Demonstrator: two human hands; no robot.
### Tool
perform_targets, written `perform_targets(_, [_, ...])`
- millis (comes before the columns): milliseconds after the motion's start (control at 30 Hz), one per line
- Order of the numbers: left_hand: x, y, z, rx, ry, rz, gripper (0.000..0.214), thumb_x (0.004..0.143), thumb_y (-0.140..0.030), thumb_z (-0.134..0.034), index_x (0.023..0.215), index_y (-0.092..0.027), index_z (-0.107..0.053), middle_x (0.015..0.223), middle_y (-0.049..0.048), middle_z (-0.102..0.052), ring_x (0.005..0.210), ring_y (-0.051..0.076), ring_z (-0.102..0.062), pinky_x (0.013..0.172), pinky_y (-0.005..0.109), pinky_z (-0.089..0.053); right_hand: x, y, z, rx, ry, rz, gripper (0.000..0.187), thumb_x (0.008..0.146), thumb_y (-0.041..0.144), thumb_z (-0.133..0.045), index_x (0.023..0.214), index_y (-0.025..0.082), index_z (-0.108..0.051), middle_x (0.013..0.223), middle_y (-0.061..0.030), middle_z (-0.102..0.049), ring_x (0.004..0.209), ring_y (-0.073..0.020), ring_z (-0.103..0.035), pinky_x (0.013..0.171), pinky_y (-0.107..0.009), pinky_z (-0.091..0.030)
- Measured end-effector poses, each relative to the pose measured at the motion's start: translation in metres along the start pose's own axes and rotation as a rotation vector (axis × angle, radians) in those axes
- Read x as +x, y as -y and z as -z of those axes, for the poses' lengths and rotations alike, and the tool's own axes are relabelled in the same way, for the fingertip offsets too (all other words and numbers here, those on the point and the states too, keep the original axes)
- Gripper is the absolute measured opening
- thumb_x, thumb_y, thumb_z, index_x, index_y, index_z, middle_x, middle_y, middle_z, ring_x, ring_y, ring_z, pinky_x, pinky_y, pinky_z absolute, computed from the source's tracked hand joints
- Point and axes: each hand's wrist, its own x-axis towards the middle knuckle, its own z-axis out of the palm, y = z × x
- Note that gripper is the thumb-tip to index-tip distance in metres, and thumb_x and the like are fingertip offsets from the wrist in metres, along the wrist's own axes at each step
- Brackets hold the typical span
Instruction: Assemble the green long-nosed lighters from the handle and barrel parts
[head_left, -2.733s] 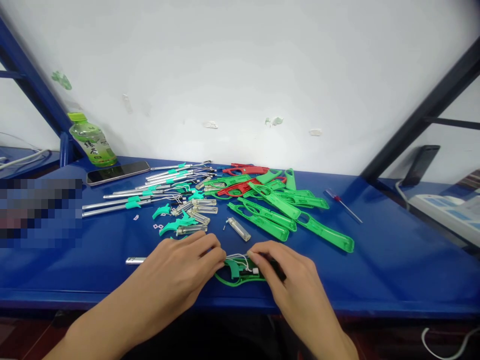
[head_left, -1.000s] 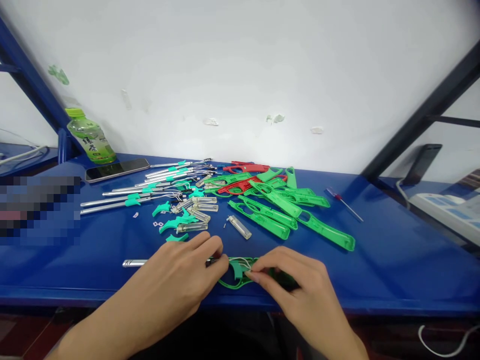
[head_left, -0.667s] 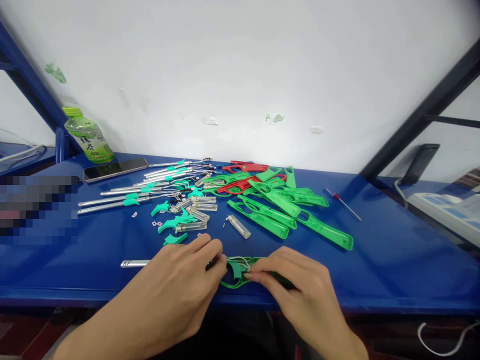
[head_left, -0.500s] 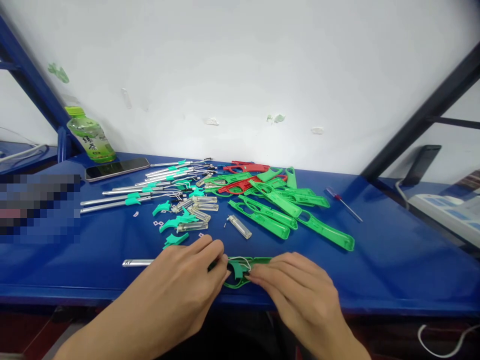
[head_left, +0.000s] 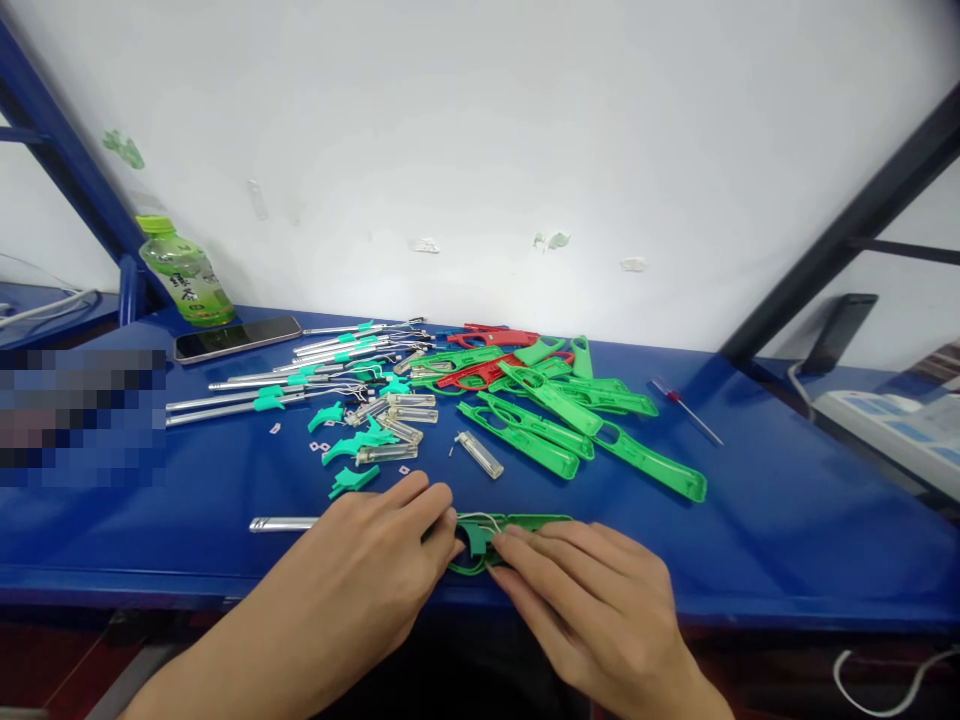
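Head view: left hand (head_left: 394,545) grips the green shell (head_left: 536,520), at the table's (head_left: 750,540) 6 o'clock edge, from 9 o'clock; right hand (head_left: 600,600) covers its 3 o'clock end (whether pinching, cannot tell). Wire seating appears in hand; the white wire (head_left: 480,516) likely calls for light pressure.

The left hand (head_left: 390,550) is curled, thumb drawn in beneath bent fingers, its forearm (head_left: 259,640) slanting in from lower left. Opposite, the right hand (head_left: 600,600) reaches inward, back upward, fingers close together.
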Motion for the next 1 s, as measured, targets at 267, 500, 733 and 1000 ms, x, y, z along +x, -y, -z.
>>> perform_targets(267, [-0.002, 0.0, -0.007, -0.041, 0.001, -0.051, 0.016, 0.095, -0.007, -0.078, 0.089, -0.02, -0.071, 0.086, 0.0012, -0.067, 0.077, 0.025, -0.063, 0.054, 0.039, -0.041, -0.009, 0.003, 0.0, -0.026, -0.075, -0.012, 0.012, 0.105, 0.01, -0.073, 0.113, 0.013, -0.082, 0.108, -0.0056, -0.091, 0.076, -0.0163, -0.083, 0.066, -0.031, -0.062])
perform_targets(500, [-0.001, 0.003, -0.005, -0.016, 0.003, -0.073, 0.014, 0.102, -0.01, -0.073, 0.091, -0.018, -0.073, 0.087, 0.0017, -0.07, 0.078, 0.025, -0.065, 0.055, 0.04, -0.045, -0.011, 0.003, 0.001, -0.038, -0.066, -0.001, 0.016, 0.104, 0.006, -0.072, 0.115, 0.012, -0.082, 0.11, -0.0072, -0.091, 0.077, -0.0172, -0.084, 0.065, -0.031, -0.063])
perform_targets(733, [-0.001, 0.001, -0.001, -0.03, 0.028, -0.052, 0.019, 0.089, -0.008, -0.087, 0.095, -0.02, -0.073, 0.09, -0.0007, -0.072, 0.078, 0.025, -0.067, 0.057, 0.04, -0.049, -0.012, -0.001, 0.002, 0.041, -0.01, -0.071, 0.023, 0.109, 0.007, -0.066, 0.129, 0.014, -0.076, 0.102, -0.0039, -0.091, 0.076, -0.0171, -0.083, 0.071, -0.031, -0.065])
perform_targets(1000, [0.0, 0.007, 0.007, 0.009, 0.095, -0.025, 0.027, 0.087, 0.004, -0.068, 0.098, -0.02, -0.072, 0.094, 0.0018, -0.072, 0.079, 0.022, -0.068, 0.058, 0.033, -0.047, -0.004, -0.002, 0.006, 0.274, 0.039, -0.366, 0.012, 0.11, 0.03, -0.072, 0.115, 0.025, -0.082, 0.102, 0.0002, -0.088, 0.085, -0.0165, -0.085, 0.081, -0.024, -0.069])
